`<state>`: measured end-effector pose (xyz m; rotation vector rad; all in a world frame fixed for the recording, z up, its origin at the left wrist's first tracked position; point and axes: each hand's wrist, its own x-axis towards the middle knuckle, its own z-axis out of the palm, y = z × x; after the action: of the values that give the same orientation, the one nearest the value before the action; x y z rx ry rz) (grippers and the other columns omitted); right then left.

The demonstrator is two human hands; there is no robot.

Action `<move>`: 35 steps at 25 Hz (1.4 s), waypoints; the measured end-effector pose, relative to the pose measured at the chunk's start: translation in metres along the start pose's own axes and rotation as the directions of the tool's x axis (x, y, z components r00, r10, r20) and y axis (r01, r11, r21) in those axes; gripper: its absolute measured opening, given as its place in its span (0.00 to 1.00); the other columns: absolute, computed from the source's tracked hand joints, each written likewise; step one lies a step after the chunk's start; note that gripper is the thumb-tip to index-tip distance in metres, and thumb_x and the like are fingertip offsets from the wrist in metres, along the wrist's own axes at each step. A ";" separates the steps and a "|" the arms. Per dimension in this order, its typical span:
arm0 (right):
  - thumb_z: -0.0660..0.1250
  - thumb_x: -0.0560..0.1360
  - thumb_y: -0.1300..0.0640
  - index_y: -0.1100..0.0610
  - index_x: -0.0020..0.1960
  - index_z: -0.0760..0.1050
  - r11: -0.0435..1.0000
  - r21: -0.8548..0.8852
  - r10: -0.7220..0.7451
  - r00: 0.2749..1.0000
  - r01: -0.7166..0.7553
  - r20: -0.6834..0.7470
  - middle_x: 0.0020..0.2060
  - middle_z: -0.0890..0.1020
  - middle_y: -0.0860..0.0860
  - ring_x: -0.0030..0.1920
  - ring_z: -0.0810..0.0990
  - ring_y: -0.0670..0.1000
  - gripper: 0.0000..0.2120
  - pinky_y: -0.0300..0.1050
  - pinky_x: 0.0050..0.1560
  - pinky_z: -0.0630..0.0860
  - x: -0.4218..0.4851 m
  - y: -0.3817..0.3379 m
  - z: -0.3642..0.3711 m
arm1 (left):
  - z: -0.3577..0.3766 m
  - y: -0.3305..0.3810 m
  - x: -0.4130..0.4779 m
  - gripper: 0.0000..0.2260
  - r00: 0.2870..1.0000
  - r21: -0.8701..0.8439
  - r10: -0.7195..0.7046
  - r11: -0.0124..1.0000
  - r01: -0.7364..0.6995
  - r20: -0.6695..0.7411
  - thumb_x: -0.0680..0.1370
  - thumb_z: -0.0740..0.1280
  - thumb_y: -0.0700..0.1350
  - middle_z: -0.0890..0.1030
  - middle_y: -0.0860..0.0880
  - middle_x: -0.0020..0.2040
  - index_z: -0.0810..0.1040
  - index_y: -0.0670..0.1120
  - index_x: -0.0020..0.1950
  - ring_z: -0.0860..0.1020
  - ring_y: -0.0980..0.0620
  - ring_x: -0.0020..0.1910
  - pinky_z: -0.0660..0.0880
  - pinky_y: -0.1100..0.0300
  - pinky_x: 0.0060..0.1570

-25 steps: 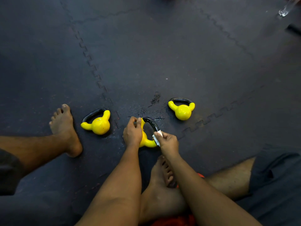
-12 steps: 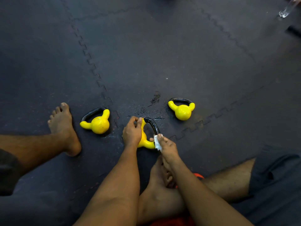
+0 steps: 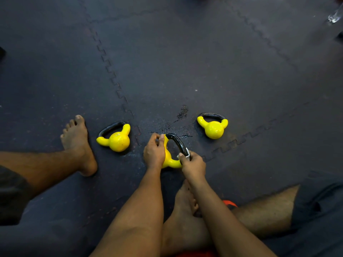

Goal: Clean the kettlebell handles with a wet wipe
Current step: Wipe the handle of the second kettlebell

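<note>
Three small yellow kettlebells with black handles are on the dark floor mat. The middle kettlebell (image 3: pixel 169 161) is tipped on its side between my hands. My left hand (image 3: pixel 154 152) grips its yellow body and left horn. My right hand (image 3: pixel 193 165) pinches a white wet wipe (image 3: pixel 187 154) wrapped around the lower right end of the black handle (image 3: pixel 177 142). Another kettlebell (image 3: pixel 116 139) lies to the left, and the third kettlebell (image 3: pixel 213 127) lies to the right; neither is touched.
My bare left foot (image 3: pixel 77 143) rests beside the left kettlebell, and my right foot (image 3: pixel 182 206) is tucked under my forearms. Wet spots (image 3: pixel 182 112) mark the interlocking foam mat (image 3: pixel 185 62). A clear object (image 3: pixel 334 16) lies at the far right corner.
My right hand with the wipe has slid down and along the lower right part of the handle. My left hand keeps its hold on the kettlebell body.
</note>
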<state>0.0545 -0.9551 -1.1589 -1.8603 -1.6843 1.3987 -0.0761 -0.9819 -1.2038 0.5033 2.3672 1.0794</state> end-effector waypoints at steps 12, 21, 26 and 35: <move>0.64 0.74 0.68 0.57 0.49 0.81 0.947 0.279 0.060 0.938 -0.162 0.342 0.43 0.85 0.58 0.40 0.82 0.53 0.10 0.45 0.44 0.79 0.034 -0.039 -0.007 | -0.001 -0.004 -0.001 0.13 1.000 0.008 0.023 1.000 -0.023 -0.018 0.80 0.58 0.60 0.82 0.47 0.46 0.72 0.51 0.47 0.78 0.41 0.47 0.75 0.51 0.46; 0.60 0.79 0.65 0.59 0.77 0.59 0.926 -0.150 -0.338 0.938 0.346 0.076 0.77 0.61 0.51 0.77 0.57 0.48 0.27 0.35 0.73 0.53 -0.024 0.000 0.008 | 0.001 0.006 -0.008 0.13 0.999 0.057 0.020 0.998 -0.018 -0.028 0.81 0.57 0.59 0.82 0.48 0.51 0.73 0.51 0.48 0.77 0.41 0.51 0.74 0.48 0.49; 0.61 0.80 0.61 0.60 0.68 0.74 0.937 -0.169 -0.264 0.937 0.305 0.230 0.62 0.80 0.56 0.64 0.77 0.54 0.17 0.34 0.60 0.68 0.033 -0.040 0.003 | -0.002 -0.003 -0.006 0.14 0.998 0.005 0.061 0.998 -0.061 -0.015 0.80 0.58 0.58 0.82 0.46 0.44 0.73 0.49 0.47 0.78 0.40 0.46 0.72 0.51 0.43; 0.59 0.82 0.60 0.57 0.42 0.81 0.912 0.401 -0.016 0.967 -0.090 0.253 0.37 0.82 0.56 0.38 0.78 0.54 0.14 0.49 0.45 0.74 0.024 -0.009 0.011 | -0.003 -0.007 -0.006 0.15 0.998 -0.072 0.057 0.996 -0.058 -0.020 0.78 0.58 0.62 0.82 0.50 0.41 0.72 0.52 0.45 0.79 0.45 0.43 0.76 0.51 0.43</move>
<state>0.0372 -0.9359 -1.1684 -1.5367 -1.3186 1.9003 -0.0740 -0.9909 -1.2054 0.5411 2.3320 1.1958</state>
